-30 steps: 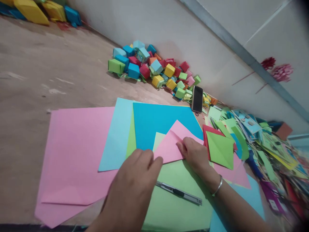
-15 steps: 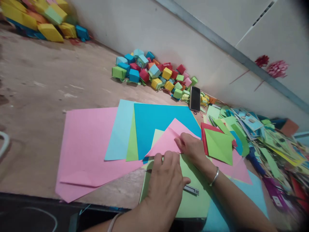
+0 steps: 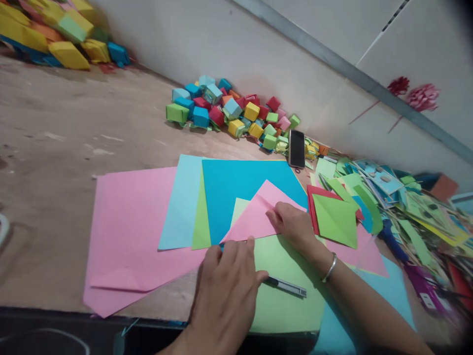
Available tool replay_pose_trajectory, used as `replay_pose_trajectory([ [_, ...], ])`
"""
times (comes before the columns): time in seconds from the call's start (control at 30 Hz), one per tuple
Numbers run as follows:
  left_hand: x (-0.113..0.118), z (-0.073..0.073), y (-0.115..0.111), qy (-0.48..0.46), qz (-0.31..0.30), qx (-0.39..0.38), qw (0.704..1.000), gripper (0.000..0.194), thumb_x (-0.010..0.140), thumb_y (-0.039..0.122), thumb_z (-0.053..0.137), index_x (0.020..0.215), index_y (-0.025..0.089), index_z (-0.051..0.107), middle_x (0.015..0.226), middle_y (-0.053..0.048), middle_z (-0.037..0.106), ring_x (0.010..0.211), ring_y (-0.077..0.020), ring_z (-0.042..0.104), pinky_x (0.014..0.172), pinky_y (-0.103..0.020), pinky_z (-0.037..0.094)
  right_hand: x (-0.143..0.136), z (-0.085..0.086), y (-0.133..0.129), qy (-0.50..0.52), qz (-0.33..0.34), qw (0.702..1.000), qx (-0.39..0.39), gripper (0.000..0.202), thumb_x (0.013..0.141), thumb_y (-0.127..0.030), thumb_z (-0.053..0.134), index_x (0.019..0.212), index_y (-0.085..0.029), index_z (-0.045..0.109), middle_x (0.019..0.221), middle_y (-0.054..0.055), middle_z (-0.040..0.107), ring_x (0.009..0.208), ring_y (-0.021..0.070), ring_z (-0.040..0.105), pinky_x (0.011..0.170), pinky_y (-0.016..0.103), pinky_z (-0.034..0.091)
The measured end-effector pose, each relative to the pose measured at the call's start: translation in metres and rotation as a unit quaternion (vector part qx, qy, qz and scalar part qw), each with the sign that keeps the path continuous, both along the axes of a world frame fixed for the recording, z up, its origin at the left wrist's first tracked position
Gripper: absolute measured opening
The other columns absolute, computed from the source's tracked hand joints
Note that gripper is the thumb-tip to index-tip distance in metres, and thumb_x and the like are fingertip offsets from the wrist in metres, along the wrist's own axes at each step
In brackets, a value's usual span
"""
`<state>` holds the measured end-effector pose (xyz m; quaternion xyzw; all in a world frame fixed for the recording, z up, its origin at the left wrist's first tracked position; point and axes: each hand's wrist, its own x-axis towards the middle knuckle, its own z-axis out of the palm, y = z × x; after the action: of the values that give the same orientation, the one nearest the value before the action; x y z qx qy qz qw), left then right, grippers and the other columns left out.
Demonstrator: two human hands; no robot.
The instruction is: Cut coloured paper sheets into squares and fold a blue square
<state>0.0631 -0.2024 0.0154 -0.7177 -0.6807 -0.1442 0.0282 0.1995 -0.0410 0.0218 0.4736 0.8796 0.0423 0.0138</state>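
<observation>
A folded, triangular sheet of pink paper (image 3: 258,212) lies over blue paper (image 3: 236,182) and light green paper (image 3: 284,310). My right hand (image 3: 295,224), fingers curled and thumb against them, grips and presses the pink paper near its right side. At the fold's lower left lies my left hand (image 3: 229,283), palm down with fingers stretched along the bottom edge. Next to its thumb, a grey and black box cutter (image 3: 288,286) rests on the light green paper; its left end is hidden by the thumb.
Larger pink sheets (image 3: 133,217) spread out left. Paper cubes (image 3: 229,111) pile along the wall beside a phone (image 3: 296,149). A folded green square (image 3: 336,219) and many paper scraps (image 3: 424,207) crowd the right side. Bigger paper boxes (image 3: 68,54) stand far left.
My left hand has slid left along the pink paper's lower edge, uncovering more of the box cutter. My right hand stays on the paper. The view has shifted slightly.
</observation>
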Motion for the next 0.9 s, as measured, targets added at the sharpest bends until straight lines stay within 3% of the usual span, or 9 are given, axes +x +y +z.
replay_pose_trajectory([
  [0.27, -0.028, 0.011, -0.022, 0.042, 0.016, -0.042, 0.998, 0.037, 0.102, 0.02, 0.044, 0.131, 0.012, 0.065, 0.088, -0.008, 0.067, 0.084, -0.0255, 0.054, 0.075, -0.042, 0.035, -0.004, 0.004, -0.001, -0.008, -0.008, 1.0, -0.012, 0.032, 0.101, -0.039, 0.048, 0.082, -0.018, 0.062, 0.076, 0.006, 0.069, 0.064, 0.0152, 0.057, 0.052, 0.029, 0.016],
  [0.4, -0.048, -0.003, -0.03, 0.082, 0.016, -0.005, 0.996, 0.038, 0.102, 0.02, 0.041, 0.131, 0.007, 0.064, 0.083, -0.009, 0.065, 0.081, -0.0259, 0.053, 0.072, -0.041, 0.034, -0.002, 0.002, 0.0, -0.003, 0.001, 1.0, -0.013, 0.035, 0.101, -0.04, 0.046, 0.082, -0.017, 0.063, 0.074, 0.005, 0.068, 0.062, 0.0143, 0.055, 0.052, 0.028, 0.016],
  [0.5, -0.064, -0.018, -0.038, 0.074, 0.004, 0.051, 0.996, 0.038, 0.102, 0.027, 0.041, 0.128, 0.014, 0.065, 0.082, -0.008, 0.062, 0.079, -0.0254, 0.052, 0.067, -0.039, 0.031, -0.001, 0.001, 0.0, -0.003, 0.001, 1.0, -0.008, 0.036, 0.101, -0.041, 0.045, 0.081, -0.017, 0.063, 0.076, 0.006, 0.068, 0.062, 0.014, 0.055, 0.052, 0.028, 0.016],
  [0.57, -0.068, -0.02, -0.041, 0.075, 0.004, 0.064, 0.995, 0.039, 0.101, 0.032, 0.044, 0.13, 0.013, 0.063, 0.083, -0.008, 0.062, 0.078, -0.0256, 0.051, 0.067, -0.039, 0.031, -0.002, 0.001, -0.001, -0.008, -0.002, 1.0, -0.005, 0.036, 0.102, -0.041, 0.045, 0.082, -0.017, 0.062, 0.077, 0.006, 0.068, 0.063, 0.0141, 0.055, 0.052, 0.028, 0.015],
  [0.7, -0.057, -0.006, -0.031, 0.088, -0.001, 0.093, 0.992, 0.052, 0.099, 0.039, 0.049, 0.14, 0.006, 0.055, 0.078, -0.007, 0.057, 0.075, -0.0255, 0.048, 0.066, -0.039, 0.03, -0.003, 0.003, -0.001, -0.025, -0.013, 0.999, -0.013, 0.034, 0.102, -0.04, 0.046, 0.084, -0.017, 0.062, 0.081, 0.007, 0.07, 0.066, 0.0149, 0.058, 0.052, 0.027, 0.015],
  [0.8, -0.042, 0.002, -0.018, 0.091, 0.014, 0.057, 0.994, 0.05, 0.093, 0.039, 0.062, 0.135, 0.013, 0.062, 0.079, -0.006, 0.056, 0.076, -0.0259, 0.049, 0.068, -0.039, 0.031, -0.003, 0.002, -0.001, -0.027, -0.014, 0.999, -0.012, 0.034, 0.102, -0.041, 0.046, 0.085, -0.017, 0.062, 0.082, 0.007, 0.07, 0.067, 0.0153, 0.058, 0.053, 0.028, 0.015],
  [0.9, -0.036, 0.0, -0.013, 0.106, 0.015, 0.026, 0.994, 0.042, 0.092, 0.034, 0.063, 0.13, 0.017, 0.067, 0.077, -0.005, 0.056, 0.075, -0.0254, 0.049, 0.069, -0.038, 0.031, -0.002, 0.002, -0.001, -0.024, -0.014, 1.0, -0.013, 0.034, 0.102, -0.041, 0.046, 0.084, -0.017, 0.062, 0.082, 0.007, 0.07, 0.066, 0.0153, 0.057, 0.053, 0.028, 0.015],
])
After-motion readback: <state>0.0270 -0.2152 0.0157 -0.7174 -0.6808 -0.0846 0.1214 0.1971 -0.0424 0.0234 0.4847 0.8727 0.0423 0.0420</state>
